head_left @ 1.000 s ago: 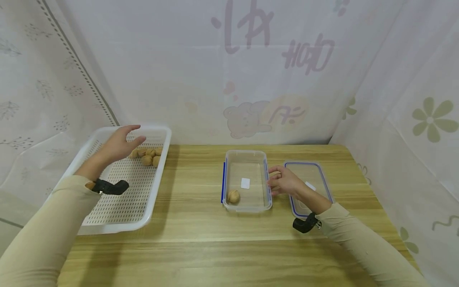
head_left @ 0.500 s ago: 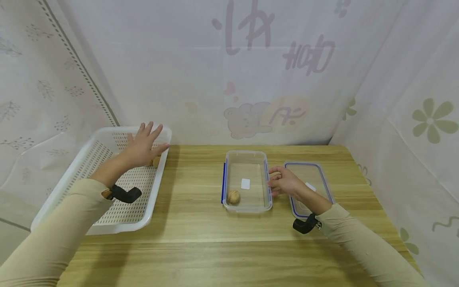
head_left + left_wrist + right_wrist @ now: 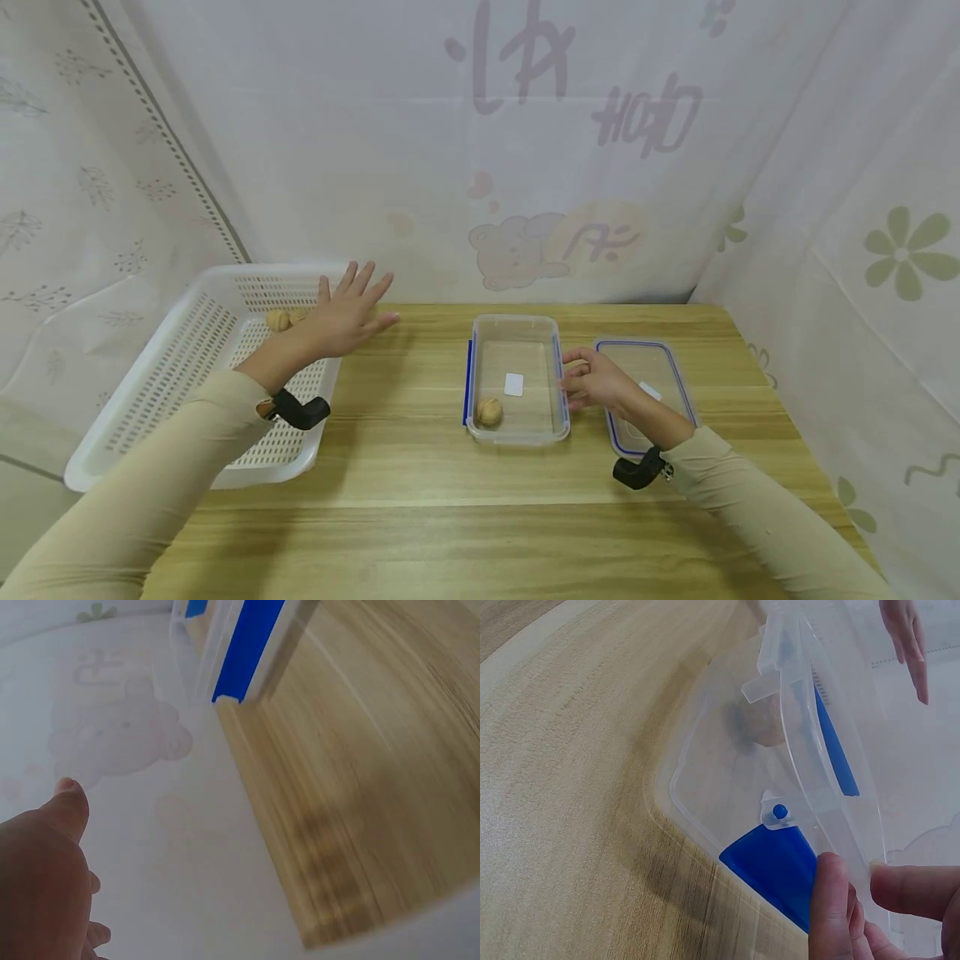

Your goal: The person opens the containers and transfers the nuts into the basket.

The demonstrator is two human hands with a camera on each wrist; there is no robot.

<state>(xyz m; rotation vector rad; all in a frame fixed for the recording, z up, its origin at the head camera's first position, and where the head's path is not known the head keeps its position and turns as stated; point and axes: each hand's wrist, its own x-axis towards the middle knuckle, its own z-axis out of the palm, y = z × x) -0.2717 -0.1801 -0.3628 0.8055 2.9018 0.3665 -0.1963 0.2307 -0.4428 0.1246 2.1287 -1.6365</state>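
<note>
My left hand hovers over the right rim of a white perforated plastic basket, its fingers spread and nothing visible in them. In the left wrist view its thumb points forward. Past the wrist, walnuts lie at the basket's far end, partly hidden by the hand. A clear plastic food box with blue side clips stands uncovered on the table. One walnut rests in its near left corner. My right hand pinches the box's right wall between thumb and fingers, beside the blue clip.
To the right of the box, the clear lid with a blue seal lies on the wooden table, partly under the right forearm. A patterned white curtain surrounds the back and sides. The box holds a small white label.
My left hand has moved right across the basket to its right rim, its fingers spreading. Walnuts it covered have come partly into view. The right hand and the box have stayed put.
</note>
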